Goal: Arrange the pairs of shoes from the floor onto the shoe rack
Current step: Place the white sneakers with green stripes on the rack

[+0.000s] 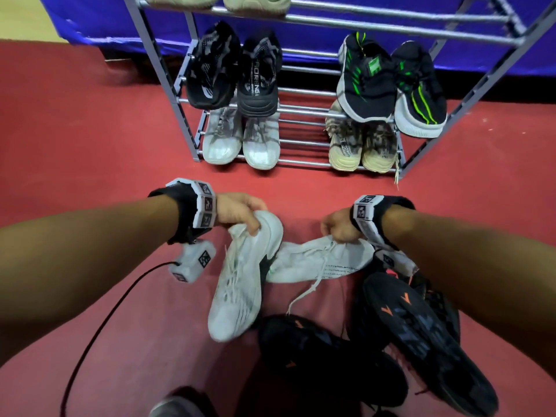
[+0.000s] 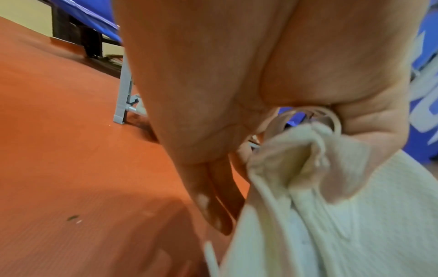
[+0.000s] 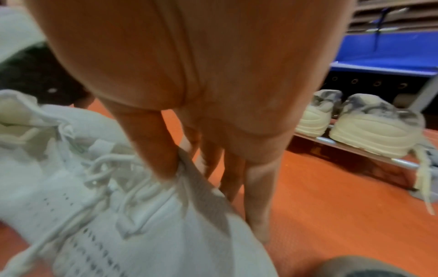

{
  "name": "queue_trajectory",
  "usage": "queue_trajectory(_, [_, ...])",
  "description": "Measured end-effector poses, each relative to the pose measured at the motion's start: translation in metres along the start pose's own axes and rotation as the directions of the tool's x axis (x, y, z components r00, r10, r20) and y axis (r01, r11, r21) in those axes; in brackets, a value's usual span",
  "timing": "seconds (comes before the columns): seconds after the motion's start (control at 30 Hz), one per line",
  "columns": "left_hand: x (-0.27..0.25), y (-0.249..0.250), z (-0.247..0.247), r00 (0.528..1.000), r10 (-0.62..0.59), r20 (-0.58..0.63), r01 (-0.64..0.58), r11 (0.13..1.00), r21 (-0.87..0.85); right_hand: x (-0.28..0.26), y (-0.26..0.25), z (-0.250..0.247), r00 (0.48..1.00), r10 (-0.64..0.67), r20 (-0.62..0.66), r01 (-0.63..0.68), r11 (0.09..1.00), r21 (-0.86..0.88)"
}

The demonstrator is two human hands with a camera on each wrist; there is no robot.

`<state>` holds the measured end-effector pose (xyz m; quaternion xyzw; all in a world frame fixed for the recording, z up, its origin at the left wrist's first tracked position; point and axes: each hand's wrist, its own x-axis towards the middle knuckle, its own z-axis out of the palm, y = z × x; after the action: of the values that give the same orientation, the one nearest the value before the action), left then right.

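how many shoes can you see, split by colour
White, in the hands: 2, one in the left hand at, one in the right hand at
Black with orange, on the floor: 2
Black and grey, on the rack: 2
Black with green: 2
Pale grey: 2
Beige or cream: 4
Total: 14

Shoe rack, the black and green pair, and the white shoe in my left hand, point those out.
shoe rack (image 1: 361,25) head view, upper rail.
black and green pair (image 1: 368,82) head view, left shoe's upper.
white shoe (image 1: 237,296) head view, laced upper.
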<state>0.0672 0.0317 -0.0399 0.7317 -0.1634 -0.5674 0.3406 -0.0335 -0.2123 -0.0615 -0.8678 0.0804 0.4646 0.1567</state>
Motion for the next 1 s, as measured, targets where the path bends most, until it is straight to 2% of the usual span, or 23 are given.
queue_trajectory(0.13, [-0.014,0.036,-0.011,0.981,0.110,-0.160,-0.132,0.981,-0.139,-0.017,0.014,-0.012,0.988,0.061,-0.144,-0.035,0.984,0.176])
queue_trajectory(0.27, [-0.023,0.063,-0.021,0.952,0.147,-0.268,-0.234,0.916,-0.327,-0.035,0.030,-0.026,0.954,0.111,-0.279,-0.059,0.981,0.187])
queue_trajectory(0.37, [-0.029,0.083,-0.017,0.925,0.187,-0.331,-0.322,0.849,-0.420,-0.051,0.045,-0.032,0.912,0.125,-0.391,0.006,0.948,0.319])
queue_trajectory(0.43, [-0.028,0.100,-0.012,0.884,0.210,-0.417,-0.396,0.811,-0.430,-0.061,0.054,-0.033,0.882,0.136,-0.452,0.068,0.911,0.406])
queue_trajectory(0.53, [-0.020,0.125,-0.003,0.777,0.214,-0.592,-0.505,0.774,-0.383,-0.071,0.065,-0.039,0.840,0.145,-0.523,0.143,0.871,0.470])
queue_trajectory(0.63, [-0.018,0.148,0.010,0.612,0.182,-0.770,-0.602,0.738,-0.304,-0.083,0.071,-0.043,0.794,0.185,-0.580,0.264,0.755,0.601])
queue_trajectory(0.73, [-0.023,0.177,0.013,0.492,0.207,-0.846,-0.705,0.665,-0.248,-0.101,0.071,-0.049,0.770,0.190,-0.609,0.379,0.631,0.677])
queue_trajectory(0.8, [-0.029,0.198,0.010,0.429,0.233,-0.873,-0.748,0.634,-0.198,-0.107,0.072,-0.058,0.735,0.213,-0.643,0.418,0.604,0.678])
queue_trajectory(0.9, [-0.033,0.222,0.004,0.319,0.238,-0.917,-0.771,0.628,-0.105,-0.108,0.083,-0.067,0.694,0.238,-0.679,0.460,0.580,0.673])
queue_trajectory(0.97, [-0.033,0.234,0.004,0.231,0.220,-0.948,-0.775,0.630,-0.042,-0.121,0.076,-0.072,0.646,0.313,-0.696,0.512,0.499,0.699])
queue_trajectory(1.0, [-0.032,0.239,0.005,0.203,0.197,-0.959,-0.775,0.631,-0.034,-0.128,0.071,-0.075,0.627,0.341,-0.701,0.544,0.452,0.707])
